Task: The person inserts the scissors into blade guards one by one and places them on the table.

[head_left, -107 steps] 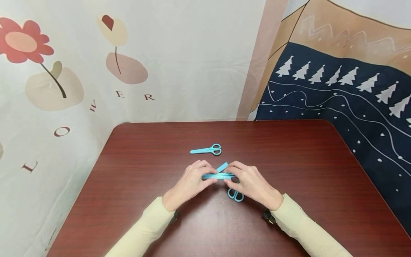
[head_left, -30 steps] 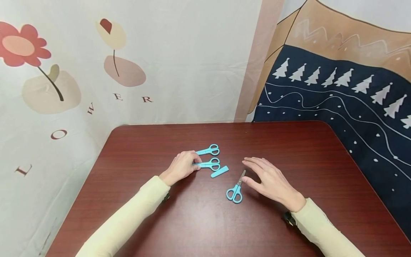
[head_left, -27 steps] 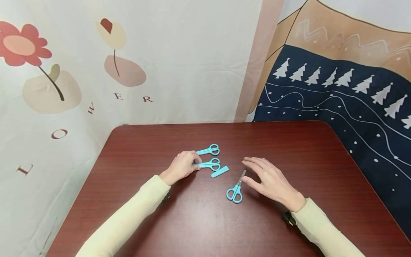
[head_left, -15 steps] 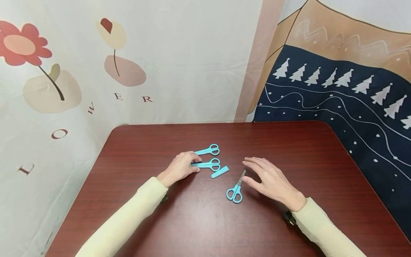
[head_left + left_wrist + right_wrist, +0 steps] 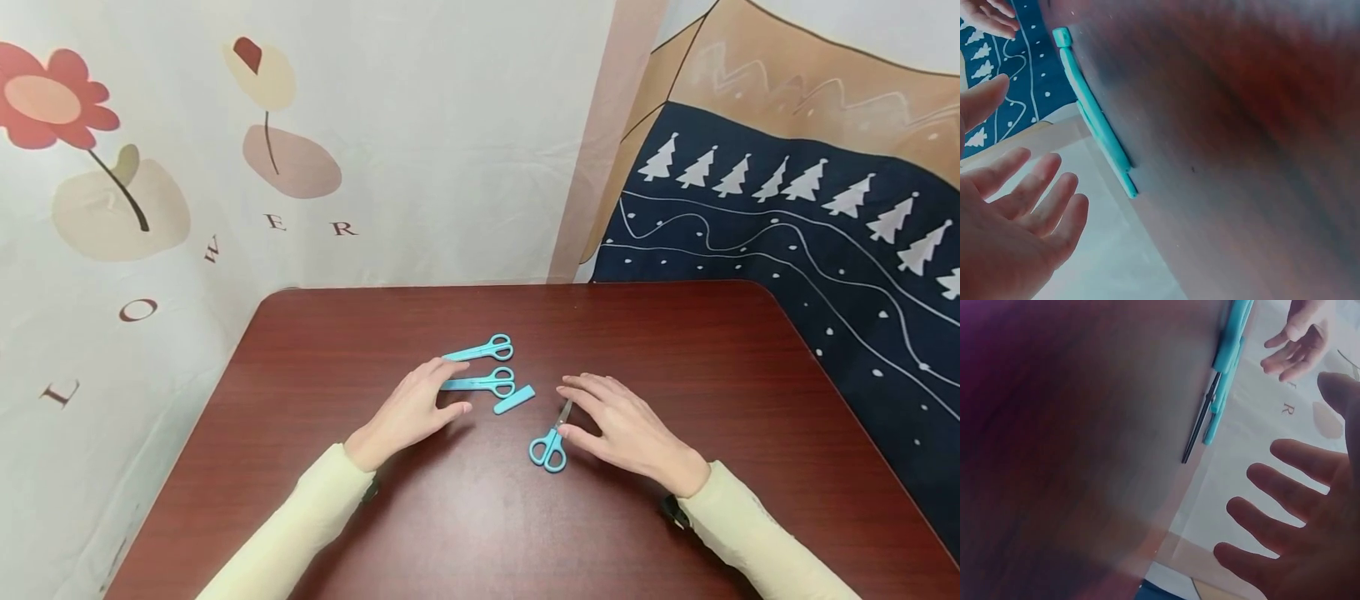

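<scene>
My left hand is spread beside a light-blue sheathed pair of scissors, its fingertips close to the sheathed end. Behind these lies another sheathed pair of scissors, handles to the right. A loose blue blade cover lies in front of the handles. Nearer the front, a third pair of scissors shows bare metal blades. My right hand hovers right of those blades, partly over the tip, with relaxed fingers. Both wrist views show nothing held: the left hand and the right hand have their fingers apart.
Everything lies on a dark red-brown wooden table with rounded far corners. Behind it hangs a pale wall cloth with flower prints. A dark blue printed cloth hangs at the right.
Earlier both hands held one pair of scissors at the middle. It now lies farther back, released by the left hand, which has drawn back left. The right hand has shifted slightly left.
</scene>
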{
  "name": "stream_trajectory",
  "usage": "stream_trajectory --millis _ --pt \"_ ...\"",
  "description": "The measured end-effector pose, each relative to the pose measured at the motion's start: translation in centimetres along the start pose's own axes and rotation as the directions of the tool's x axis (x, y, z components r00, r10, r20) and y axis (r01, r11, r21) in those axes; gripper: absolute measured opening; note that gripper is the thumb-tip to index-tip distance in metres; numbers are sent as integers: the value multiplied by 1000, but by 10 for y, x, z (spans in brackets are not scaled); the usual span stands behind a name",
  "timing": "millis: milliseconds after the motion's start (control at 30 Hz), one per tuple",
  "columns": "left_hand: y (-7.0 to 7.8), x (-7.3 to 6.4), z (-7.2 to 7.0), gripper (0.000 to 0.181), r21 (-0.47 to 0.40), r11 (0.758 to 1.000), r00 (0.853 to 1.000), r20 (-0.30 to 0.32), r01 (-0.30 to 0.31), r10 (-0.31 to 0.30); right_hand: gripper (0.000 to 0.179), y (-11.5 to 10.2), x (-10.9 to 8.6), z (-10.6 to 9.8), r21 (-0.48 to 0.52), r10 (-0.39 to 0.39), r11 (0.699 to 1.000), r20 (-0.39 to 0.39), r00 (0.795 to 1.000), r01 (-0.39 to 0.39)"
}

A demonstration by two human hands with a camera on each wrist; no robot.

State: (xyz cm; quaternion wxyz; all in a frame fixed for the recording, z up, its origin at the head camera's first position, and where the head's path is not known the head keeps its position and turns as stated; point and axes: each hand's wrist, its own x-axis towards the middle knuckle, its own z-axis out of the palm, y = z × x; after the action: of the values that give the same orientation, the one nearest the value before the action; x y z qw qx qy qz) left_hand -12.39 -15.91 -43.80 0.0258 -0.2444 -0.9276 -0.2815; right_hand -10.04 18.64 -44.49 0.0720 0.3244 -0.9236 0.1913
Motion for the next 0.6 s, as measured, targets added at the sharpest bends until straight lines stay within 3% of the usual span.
stream_trajectory --millis 267,600 --pt "5 -10 -1 56 -30 999 996 -80 -27 25 73 -7 -2 2 -6 -21 1000 142 990 22" --pt "5 -17 2 53 -45 998 993 -114 -40 34 74 -13 -6 2 53 -32 998 351 936 14"
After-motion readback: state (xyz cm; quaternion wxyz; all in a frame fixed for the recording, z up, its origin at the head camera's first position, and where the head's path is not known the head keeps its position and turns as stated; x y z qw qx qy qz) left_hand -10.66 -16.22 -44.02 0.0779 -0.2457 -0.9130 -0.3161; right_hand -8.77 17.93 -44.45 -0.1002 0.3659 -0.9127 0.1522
